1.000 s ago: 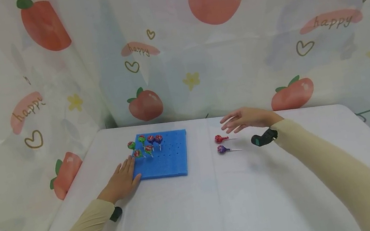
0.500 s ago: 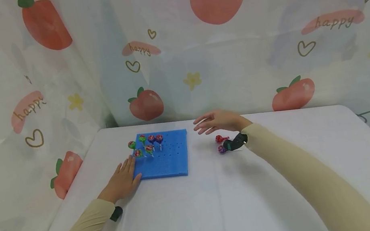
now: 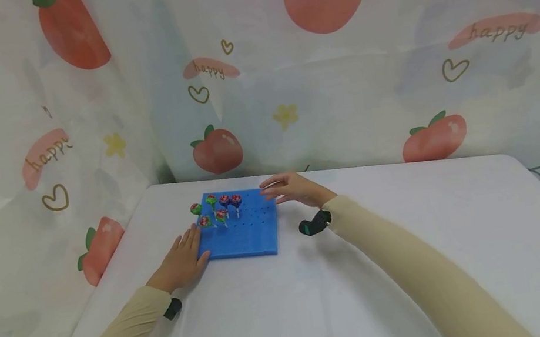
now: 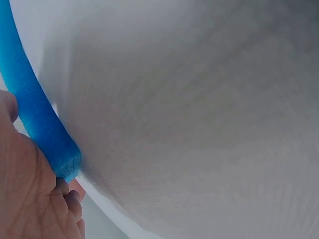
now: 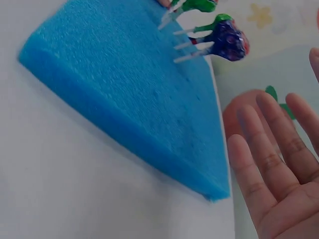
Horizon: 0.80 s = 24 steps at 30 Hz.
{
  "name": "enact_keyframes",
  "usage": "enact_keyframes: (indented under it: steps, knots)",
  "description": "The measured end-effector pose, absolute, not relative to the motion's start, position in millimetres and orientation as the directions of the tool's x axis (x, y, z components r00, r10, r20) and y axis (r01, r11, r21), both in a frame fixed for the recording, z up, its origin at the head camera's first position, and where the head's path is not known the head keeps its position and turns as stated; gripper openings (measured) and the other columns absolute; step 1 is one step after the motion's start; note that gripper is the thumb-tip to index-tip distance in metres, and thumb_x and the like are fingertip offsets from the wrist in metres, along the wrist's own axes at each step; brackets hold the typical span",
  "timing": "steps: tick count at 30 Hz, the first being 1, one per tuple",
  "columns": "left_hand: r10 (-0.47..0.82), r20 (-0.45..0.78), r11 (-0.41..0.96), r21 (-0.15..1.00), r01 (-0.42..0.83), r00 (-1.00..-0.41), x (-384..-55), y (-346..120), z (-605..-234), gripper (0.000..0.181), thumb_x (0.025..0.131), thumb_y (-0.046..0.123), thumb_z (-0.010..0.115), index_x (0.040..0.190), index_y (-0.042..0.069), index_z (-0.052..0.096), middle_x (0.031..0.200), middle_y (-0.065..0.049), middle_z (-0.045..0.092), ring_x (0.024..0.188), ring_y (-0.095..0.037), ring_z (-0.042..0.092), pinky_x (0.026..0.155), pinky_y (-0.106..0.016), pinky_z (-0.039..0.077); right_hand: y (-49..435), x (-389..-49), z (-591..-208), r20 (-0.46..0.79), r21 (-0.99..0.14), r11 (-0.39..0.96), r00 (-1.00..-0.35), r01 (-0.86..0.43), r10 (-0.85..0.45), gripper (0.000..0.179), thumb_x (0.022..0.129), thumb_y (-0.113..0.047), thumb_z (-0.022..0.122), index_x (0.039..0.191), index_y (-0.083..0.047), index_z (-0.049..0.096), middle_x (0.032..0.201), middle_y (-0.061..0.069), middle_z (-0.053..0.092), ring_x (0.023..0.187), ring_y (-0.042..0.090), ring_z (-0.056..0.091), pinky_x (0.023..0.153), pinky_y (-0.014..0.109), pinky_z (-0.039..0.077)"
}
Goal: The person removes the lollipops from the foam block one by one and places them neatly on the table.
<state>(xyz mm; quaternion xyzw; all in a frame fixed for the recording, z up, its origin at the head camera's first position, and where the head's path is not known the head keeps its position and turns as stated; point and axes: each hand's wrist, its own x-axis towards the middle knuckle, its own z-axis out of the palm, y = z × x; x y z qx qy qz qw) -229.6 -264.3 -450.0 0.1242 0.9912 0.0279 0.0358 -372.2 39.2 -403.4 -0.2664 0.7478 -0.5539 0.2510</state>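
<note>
**Blue foam board (image 3: 242, 242), bearing six wrapped lollipops (image 3: 211, 200)**

Board: square slab, pierced with small holes (image 3: 263, 222), flat on a white-covered table (image 3: 253, 326), left of centre in the head view. Probably foam for a soft grip on each stick.

Lollipops: four green-and-red (image 3: 221, 215), two purple (image 3: 236, 200); all grouped at the upper left of the board. Sticks set in the foam, some tilted, heads held up off the surface.

Left hand (image 3: 179, 267): left of the board in the head view, fingers extended along its left edge, thumb at the near corner. Flat contact, without clenching; presumably to keep so light a slab from sliding.

Right hand (image 3: 297, 188): at the board's upper right corner in the head view. Fingers released, extended and parted, nothing between them in the right wrist view. Perhaps raised to stay clear of the sticks; exact height over the table not possible to tell.

Backdrop (image 3: 343, 90): pale printed cloth, across the upper frame.
</note>
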Motion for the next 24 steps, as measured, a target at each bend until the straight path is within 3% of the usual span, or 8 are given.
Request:
enact_keyframes:
  steps: [11, 24]
  knots:
    - [0.241, -0.075, 0.97, 0.063, 0.236, -0.968, -230.2, -263.1, -450.5, 0.067, 0.1, 0.034, 0.038, 0.145, -0.011, 0.017, 0.154, -0.028, 0.015, 0.143, -0.042, 0.018, 0.116, -0.055, 0.016, 7.0, -365.0, -419.6, -0.105, -0.982, 0.186, -0.788, -0.012, -0.607, 0.044, 0.092, -0.018, 0.06, 0.132, -0.003, 0.051, 0.133, 0.017, 0.055, 0.123, 0.029, 0.055, 0.103, 0.042, 0.044]
    - [0.233, -0.084, 0.972, 0.061, 0.228, -0.969, -230.1, -263.0, -450.3, 0.068, 0.1, 0.036, 0.038, 0.146, -0.01, 0.016, 0.154, -0.027, 0.015, 0.143, -0.041, 0.017, 0.116, -0.055, 0.016, -17.7, -354.1, -430.4, -0.124, -0.99, 0.133, -0.805, 0.056, -0.581, 0.045, 0.089, -0.021, 0.064, 0.13, -0.007, 0.053, 0.13, 0.013, 0.058, 0.118, 0.023, 0.058, 0.098, 0.035, 0.049]
